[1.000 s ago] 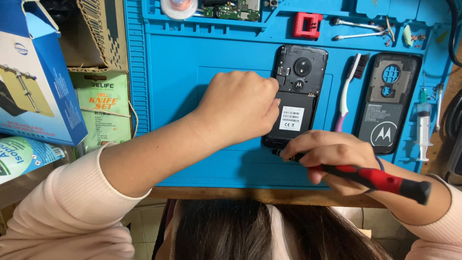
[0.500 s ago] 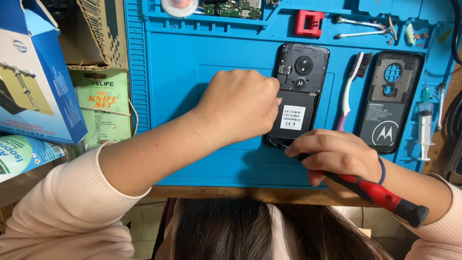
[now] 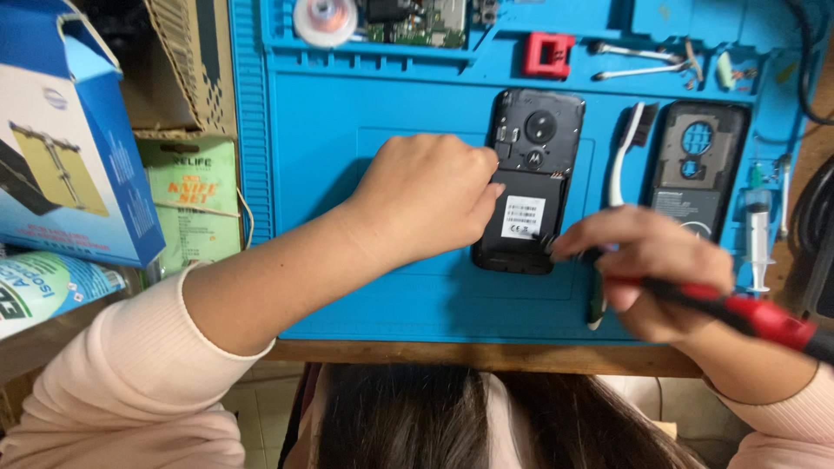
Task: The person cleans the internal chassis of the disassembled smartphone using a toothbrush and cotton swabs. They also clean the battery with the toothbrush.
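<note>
A black phone with its back cover off lies on the blue work mat. My left hand rests on the phone's left edge with fingers curled, holding it in place. My right hand grips a red-and-black screwdriver, with the fingertips at the phone's lower right edge. The screwdriver's tip is hidden behind my fingers. The phone's removed black back cover lies to the right of the phone.
A white brush lies between phone and cover. A red block, tweezers, a tape roll and a circuit board sit along the mat's top. A syringe lies at right. Boxes stand at left.
My right hand has moved up and right to the phone's lower right edge, and the screwdriver handle now points further right. My left hand stays on the phone.
</note>
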